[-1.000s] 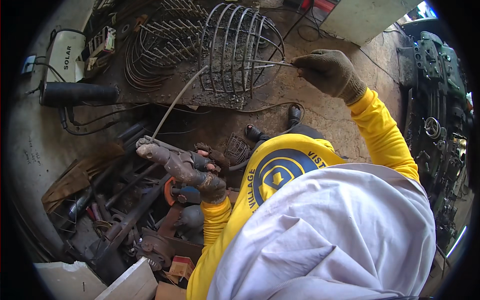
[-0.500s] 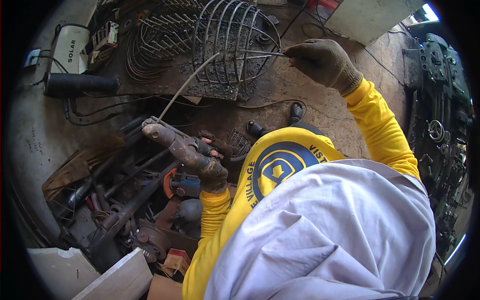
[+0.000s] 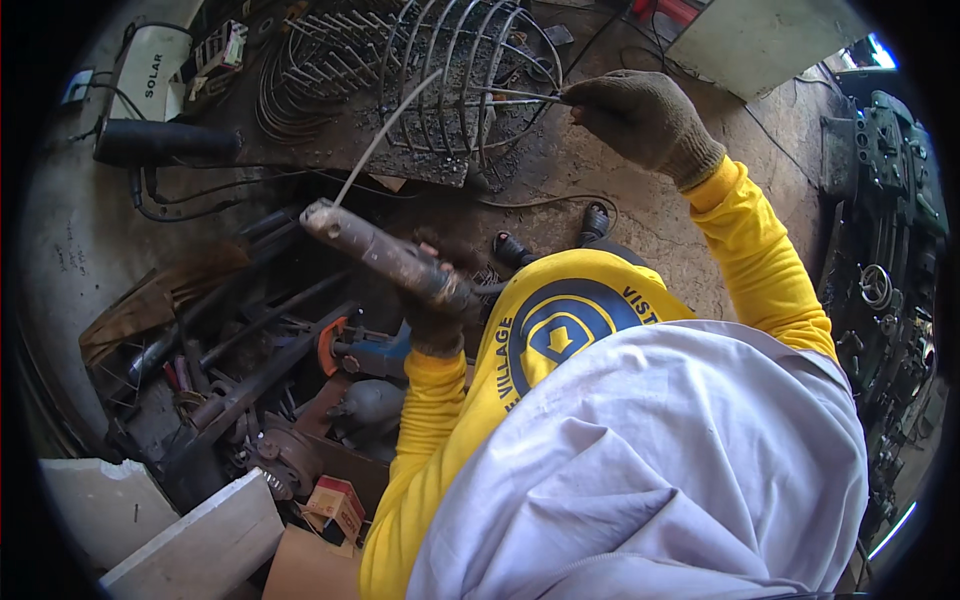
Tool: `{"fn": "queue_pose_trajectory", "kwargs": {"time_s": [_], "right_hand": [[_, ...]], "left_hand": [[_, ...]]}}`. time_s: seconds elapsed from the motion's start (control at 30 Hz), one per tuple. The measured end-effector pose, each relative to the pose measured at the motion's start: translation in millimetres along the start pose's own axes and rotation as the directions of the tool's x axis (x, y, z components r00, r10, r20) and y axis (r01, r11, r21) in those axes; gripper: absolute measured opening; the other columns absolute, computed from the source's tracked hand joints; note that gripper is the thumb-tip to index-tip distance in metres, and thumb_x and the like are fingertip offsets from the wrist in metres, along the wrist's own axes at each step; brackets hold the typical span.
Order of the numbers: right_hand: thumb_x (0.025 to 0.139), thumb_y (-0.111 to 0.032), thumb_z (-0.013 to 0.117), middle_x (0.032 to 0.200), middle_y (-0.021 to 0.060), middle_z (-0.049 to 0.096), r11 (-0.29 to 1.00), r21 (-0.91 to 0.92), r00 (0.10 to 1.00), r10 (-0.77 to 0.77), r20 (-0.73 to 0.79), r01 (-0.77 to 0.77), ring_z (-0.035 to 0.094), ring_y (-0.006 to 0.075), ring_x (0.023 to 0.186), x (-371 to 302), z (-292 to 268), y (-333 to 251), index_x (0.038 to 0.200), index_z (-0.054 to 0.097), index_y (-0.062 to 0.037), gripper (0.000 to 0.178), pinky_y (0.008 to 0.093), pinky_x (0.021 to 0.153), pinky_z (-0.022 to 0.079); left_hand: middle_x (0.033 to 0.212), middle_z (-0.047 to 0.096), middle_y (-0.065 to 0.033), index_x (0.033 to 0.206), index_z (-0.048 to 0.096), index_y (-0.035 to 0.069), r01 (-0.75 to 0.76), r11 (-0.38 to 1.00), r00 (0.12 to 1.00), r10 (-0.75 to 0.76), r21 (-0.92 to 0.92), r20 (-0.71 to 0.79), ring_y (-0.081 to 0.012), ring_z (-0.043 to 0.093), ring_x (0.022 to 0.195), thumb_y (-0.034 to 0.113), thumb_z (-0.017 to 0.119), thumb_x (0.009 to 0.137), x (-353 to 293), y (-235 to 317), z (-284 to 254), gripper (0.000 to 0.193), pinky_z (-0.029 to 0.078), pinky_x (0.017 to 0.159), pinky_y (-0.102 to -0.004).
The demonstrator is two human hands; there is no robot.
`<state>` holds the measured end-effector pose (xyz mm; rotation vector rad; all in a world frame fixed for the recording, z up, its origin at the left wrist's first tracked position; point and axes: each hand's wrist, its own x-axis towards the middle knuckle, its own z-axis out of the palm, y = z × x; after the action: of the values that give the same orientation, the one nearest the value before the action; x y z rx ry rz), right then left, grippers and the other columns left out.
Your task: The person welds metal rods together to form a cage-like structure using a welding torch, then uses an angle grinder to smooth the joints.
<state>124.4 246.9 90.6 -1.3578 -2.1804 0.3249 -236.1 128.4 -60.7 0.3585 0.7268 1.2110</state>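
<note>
My left hand (image 3: 436, 332), in a dark glove, grips a scuffed brown welding electrode holder (image 3: 368, 245). From its head a bent grey welding rod (image 3: 378, 138) rises, its tip overlapping the near left side of a barred metal cage (image 3: 434, 123) in view. Whether the tip touches the bars cannot be told. My right hand (image 3: 645, 128), in a brown knit glove, pinches the end of a thin metal rod (image 3: 520, 97). This rod reaches left across the cage's right side. The cage is made of curved bars and sits on a dark metal worktable.
Rows of short rods and bent bars (image 3: 330, 60) lie left of the cage. A black cylinder (image 3: 165, 143) with cables lies on the left. Scrap metal and tools, a red carton (image 3: 338, 505) and pale boards (image 3: 205, 535) fill the lower left. Green machinery (image 3: 890, 200) stands at right.
The electrode holder has turned and moved slightly right, and the rod's tip has risen farther over the cage. My right hand has shifted slightly up and left, still pinching its rod.
</note>
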Motion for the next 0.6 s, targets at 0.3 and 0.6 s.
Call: {"fn": "queue_pose_trajectory", "kwargs": {"time_s": [0.3,0.6], "right_hand": [[0.087,-0.024,0.07,0.09,0.0123,0.073,0.999,0.039,1.0,0.017,0.022,-0.018,0.07,0.0309,0.08,4,-4,-5,0.102,0.076,-0.0116,0.02,0.0392,0.071,0.057],[0.089,-0.023,0.068,0.092,0.0139,0.072,1.0,0.029,0.999,0.01,0.047,-0.012,0.07,0.0326,0.083,5,-5,-4,0.105,0.074,-0.0101,0.022,0.0392,0.072,0.056]], "left_hand": [[0.1,0.061,-0.0089,0.119,0.055,0.004,-0.28,0.692,0.958,0.156,0.665,0.24,-0.0211,0.063,0.088,0.017,0.066,0.091,62,-45,25,0.032,0.054,0.077,-0.0355],[0.111,0.064,-0.0103,0.122,0.056,0.002,-0.249,0.777,0.968,0.203,0.578,0.145,-0.0208,0.065,0.096,0.025,0.07,0.089,83,-56,50,0.043,0.053,0.083,-0.037]]}}
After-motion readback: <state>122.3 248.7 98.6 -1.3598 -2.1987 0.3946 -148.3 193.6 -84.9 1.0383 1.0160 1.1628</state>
